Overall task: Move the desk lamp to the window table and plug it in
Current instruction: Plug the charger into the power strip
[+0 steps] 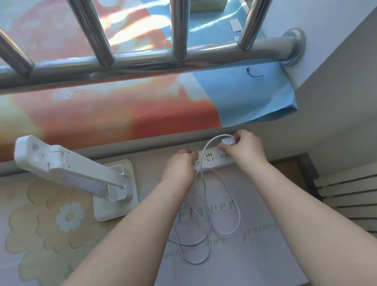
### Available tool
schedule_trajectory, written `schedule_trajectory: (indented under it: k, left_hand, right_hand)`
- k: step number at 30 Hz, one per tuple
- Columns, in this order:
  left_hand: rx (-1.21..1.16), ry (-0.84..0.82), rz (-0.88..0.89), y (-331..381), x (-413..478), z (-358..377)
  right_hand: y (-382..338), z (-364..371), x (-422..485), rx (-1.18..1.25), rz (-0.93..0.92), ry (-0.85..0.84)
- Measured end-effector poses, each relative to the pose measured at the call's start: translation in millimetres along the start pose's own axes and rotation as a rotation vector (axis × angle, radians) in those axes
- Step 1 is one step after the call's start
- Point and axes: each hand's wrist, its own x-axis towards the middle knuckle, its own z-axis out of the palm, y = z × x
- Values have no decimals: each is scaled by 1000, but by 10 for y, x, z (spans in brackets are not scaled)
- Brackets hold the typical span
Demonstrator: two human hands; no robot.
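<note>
Now left hand (180,167) grips power strip (210,159) while right hand (245,151) pinches plug (226,142).

white lamp (76,173), white cord (223,208), pale flower-print tablecloth (43,235).

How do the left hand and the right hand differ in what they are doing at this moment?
The left hand holds the left end of the white power strip; the right hand pinches the plug over the strip's right end. The left hand lies on the strip itself; from the right hand a white cord loops down onto the table. Both hands are bare and work at the same strip.
</note>
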Motion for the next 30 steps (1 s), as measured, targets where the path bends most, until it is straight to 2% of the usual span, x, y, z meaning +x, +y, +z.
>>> schedule_trajectory:
  k: [19,30]
  left_hand:
    - [-11,4,-26,24,3,21]
    - [-64,28,-8,71,-33,-10]
  right_hand:
    - [-102,22,-11,-89,55,11]
    - [13,192,-81,-176,-54,58]
